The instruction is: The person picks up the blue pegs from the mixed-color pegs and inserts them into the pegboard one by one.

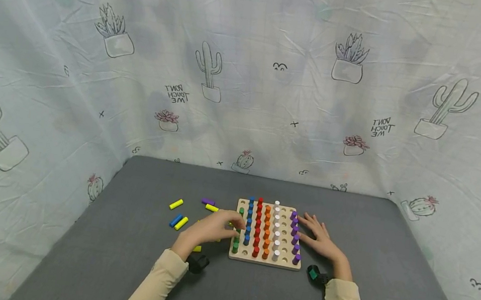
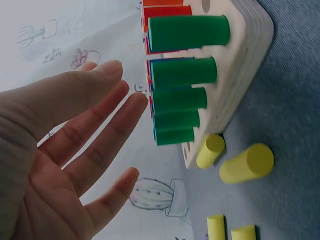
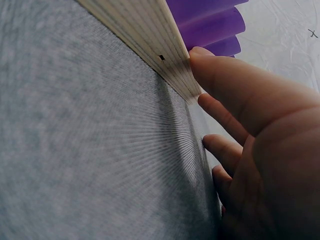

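A light wooden peg board (image 1: 264,262) holds upright pegs in columns of green, blue, red, orange, white and purple. My left hand (image 1: 212,225) hovers at the board's left side. In the left wrist view its fingers are loosely bent with nothing between them, close beside the column of green pegs (image 2: 190,31). My right hand (image 1: 321,241) lies at the opposite side, fingers spread. Its thumb touches the board's edge near the purple pegs (image 3: 210,25) in the right wrist view.
Loose yellow pegs (image 1: 176,204), a blue peg (image 1: 175,220) and a purple peg (image 1: 208,201) lie on the grey table (image 1: 118,245) left of the board. Bare holes (image 1: 283,259) show between the white and purple columns. A patterned curtain (image 1: 247,95) hangs behind the table.
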Tool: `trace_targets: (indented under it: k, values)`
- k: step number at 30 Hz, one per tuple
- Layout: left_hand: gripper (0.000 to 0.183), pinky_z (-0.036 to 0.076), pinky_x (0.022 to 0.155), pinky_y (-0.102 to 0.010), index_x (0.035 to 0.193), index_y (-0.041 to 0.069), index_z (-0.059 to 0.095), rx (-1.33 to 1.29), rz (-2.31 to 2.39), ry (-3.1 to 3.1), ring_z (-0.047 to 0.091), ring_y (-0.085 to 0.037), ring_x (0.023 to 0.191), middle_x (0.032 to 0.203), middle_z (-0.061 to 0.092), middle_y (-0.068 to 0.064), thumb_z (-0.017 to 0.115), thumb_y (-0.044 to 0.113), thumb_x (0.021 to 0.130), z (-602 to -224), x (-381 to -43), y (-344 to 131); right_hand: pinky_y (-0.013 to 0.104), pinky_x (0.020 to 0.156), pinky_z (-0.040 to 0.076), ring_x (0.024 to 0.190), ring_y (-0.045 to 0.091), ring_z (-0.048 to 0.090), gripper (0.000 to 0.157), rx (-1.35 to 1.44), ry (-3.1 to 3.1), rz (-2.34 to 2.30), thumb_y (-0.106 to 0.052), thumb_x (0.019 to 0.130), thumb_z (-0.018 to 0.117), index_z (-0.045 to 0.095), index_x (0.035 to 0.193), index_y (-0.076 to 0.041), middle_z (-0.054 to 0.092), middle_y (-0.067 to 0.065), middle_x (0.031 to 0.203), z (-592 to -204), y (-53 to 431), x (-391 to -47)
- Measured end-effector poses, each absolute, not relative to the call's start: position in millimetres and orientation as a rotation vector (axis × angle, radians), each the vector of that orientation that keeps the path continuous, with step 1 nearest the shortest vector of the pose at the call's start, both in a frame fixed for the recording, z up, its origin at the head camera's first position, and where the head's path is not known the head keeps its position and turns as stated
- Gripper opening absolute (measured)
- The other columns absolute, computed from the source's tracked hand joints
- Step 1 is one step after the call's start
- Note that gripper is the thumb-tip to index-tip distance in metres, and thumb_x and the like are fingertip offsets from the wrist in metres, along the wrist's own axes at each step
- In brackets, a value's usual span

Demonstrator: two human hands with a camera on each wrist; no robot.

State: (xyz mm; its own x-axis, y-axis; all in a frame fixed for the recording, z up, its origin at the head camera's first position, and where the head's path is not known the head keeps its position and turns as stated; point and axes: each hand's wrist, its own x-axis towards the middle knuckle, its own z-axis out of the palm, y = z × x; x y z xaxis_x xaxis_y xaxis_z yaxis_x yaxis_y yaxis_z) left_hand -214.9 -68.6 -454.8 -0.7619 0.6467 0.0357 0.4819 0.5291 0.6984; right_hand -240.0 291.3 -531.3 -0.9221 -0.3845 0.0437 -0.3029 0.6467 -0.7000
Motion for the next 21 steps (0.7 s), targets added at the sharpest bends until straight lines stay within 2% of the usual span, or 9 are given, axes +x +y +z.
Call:
trace_targets:
  k: [21]
  values:
    - [0.019,0.049,0.087,-0.041,0.105,0.008,0.063,0.942,1.036,2.652,0.059,-0.019,0.099,0.104,0.063,-0.004,0.065,0.011,0.087,-459,-214,-98,0.062,0.107,-0.007,0.139,0.045,0.0,0.06,-0.546,2.757,-1.118,-0.035,0.091,0.056,0.037,0.143,-0.011,0.018,0.023,0.151,-532,290,-240]
